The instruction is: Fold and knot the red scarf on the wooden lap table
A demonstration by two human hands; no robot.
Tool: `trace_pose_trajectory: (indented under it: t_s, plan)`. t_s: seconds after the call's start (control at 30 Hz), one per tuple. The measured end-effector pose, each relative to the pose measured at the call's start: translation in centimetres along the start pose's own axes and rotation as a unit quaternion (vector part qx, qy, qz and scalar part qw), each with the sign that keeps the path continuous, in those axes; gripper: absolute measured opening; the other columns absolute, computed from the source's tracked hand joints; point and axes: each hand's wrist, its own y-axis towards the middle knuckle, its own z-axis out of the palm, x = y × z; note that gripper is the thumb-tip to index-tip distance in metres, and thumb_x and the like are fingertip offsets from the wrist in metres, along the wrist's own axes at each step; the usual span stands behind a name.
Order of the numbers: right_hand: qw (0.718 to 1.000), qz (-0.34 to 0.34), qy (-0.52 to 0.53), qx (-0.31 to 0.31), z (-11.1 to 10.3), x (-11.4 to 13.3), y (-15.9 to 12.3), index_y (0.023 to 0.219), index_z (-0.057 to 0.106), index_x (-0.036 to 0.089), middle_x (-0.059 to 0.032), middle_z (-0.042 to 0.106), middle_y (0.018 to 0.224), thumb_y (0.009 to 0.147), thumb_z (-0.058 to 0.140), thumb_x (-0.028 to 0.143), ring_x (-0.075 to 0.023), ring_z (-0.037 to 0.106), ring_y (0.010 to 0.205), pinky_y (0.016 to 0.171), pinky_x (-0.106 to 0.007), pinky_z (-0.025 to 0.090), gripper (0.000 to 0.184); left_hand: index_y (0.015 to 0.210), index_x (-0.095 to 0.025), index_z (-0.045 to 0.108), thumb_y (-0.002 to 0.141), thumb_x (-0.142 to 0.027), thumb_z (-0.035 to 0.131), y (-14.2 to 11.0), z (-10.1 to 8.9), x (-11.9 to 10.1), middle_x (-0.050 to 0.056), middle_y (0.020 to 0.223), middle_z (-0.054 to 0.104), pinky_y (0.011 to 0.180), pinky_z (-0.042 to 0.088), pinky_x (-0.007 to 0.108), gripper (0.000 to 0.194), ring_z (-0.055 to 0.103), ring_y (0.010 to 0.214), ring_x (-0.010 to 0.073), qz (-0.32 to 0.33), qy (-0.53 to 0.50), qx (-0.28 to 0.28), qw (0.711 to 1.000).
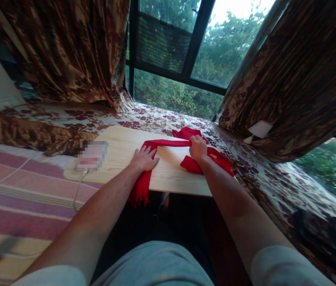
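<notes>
Head view: window [164, 35] at far side; wooden tabletop [170, 176] nearer. Red scarf [169, 143] lies across tabletop, fringed end hanging over near edge, strip running right, remainder bunched at right. Left hand [145, 159] flat, fingers spread, on scarf's bend. Right hand [198, 148] closed around strip.

Red scarf [168, 143], fringed end hanging over near edge of wooden tabletop [173, 171]. Narrow stretch bends rightward; rest loosely bunched at right, part past far edge.
</notes>
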Motion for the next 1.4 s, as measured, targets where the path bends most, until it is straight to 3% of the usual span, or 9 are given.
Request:
trace_pose_trajectory:
  t_s: [0.37,0.63,0.77,1.03,1.13,1.27,1.4]
  plan:
    - [1.0,0.023,0.005,-0.015,-1.1,-1.5,-0.2,0.114,0.065,0.016,-0.0154,0.06,0.115,0.091,0.043,0.008,-0.028,0.051,0.108,0.092,-0.037,0.036,0.033,0.157,-0.029,0.039,0.095,-0.064,0.023,0.0,-0.1,-0.3,0.012,0.161,0.039,0.118,0.022,0.057,0.072,0.027,0.15,0.0327,-0.018,0.013,-0.032,0.999]
    - [0.999,0.007,-0.027,0.023,0.0,-1.0,-0.7,0.115,0.065,0.016,-0.0167,0.061,0.116,0.094,0.042,0.009,-0.0283,0.053,0.107,0.089,-0.037,0.039,0.032,0.152,-0.02,0.044,0.095,-0.058,0.024,0.7,-0.1,-0.1,0.016,0.157,0.043,0.116,0.024,0.06,0.071,0.029,0.149,0.0341,-0.069,0.002,-0.044,0.997]
    - [0.998,-0.014,-0.036,0.047,0.5,-0.6,-1.2,0.116,0.065,0.015,-0.0174,0.062,0.117,0.093,0.043,0.008,-0.0283,0.053,0.111,0.091,-0.037,0.04,0.032,0.142,-0.015,0.054,0.095,-0.054,0.026,1.3,-0.2,0.3,0.018,0.15,0.051,0.116,0.027,0.06,0.067,0.035,0.145,0.0328,-0.083,-0.013,-0.062,0.995]
    - [0.995,-0.005,-0.035,0.097,1.8,-0.5,-2.6,0.117,0.065,0.015,-0.0166,0.065,0.116,0.096,0.042,0.01,-0.0262,0.058,0.11,0.092,-0.034,0.041,0.031,0.142,-0.029,0.058,0.095,-0.039,0.031,1.3,-0.5,1.9,0.002,0.154,0.05,0.122,0.02,0.055,0.055,0.039,0.146,0.0258,-0.072,-0.099,-0.082,0.989]
    - [0.993,0.025,-0.025,0.116,2.8,-0.6,-3.1,0.12,0.064,0.014,-0.0172,0.065,0.119,0.096,0.046,0.012,-0.0264,0.058,0.111,0.091,-0.033,0.042,0.03,0.134,-0.027,0.066,0.091,-0.036,0.04,1.1,-0.3,2.2,0.004,0.149,0.056,0.123,0.019,0.053,0.051,0.041,0.145,0.0255,-0.066,-0.112,-0.089,0.987]
    - [0.992,0.064,-0.017,0.11,3.9,-0.6,-3.6,0.119,0.063,0.014,-0.0175,0.065,0.119,0.095,0.052,0.019,-0.0279,0.058,0.11,0.089,-0.035,0.042,0.027,0.132,-0.022,0.068,0.088,-0.035,0.046,1.3,0.1,2.2,0.008,0.149,0.055,0.121,0.018,0.059,0.051,0.042,0.143,0.0309,-0.052,-0.108,-0.107,0.987]
    - [0.996,0.058,-0.014,0.069,3.7,-0.5,-3.5,0.115,0.063,0.013,-0.0174,0.065,0.115,0.092,0.051,0.014,-0.0285,0.058,0.106,0.087,-0.036,0.042,0.026,0.13,-0.022,0.069,0.088,-0.035,0.048,1.5,0.6,2.4,0.01,0.146,0.058,0.12,0.019,0.059,0.048,0.044,0.142,0.0316,-0.05,-0.116,-0.121,0.984]
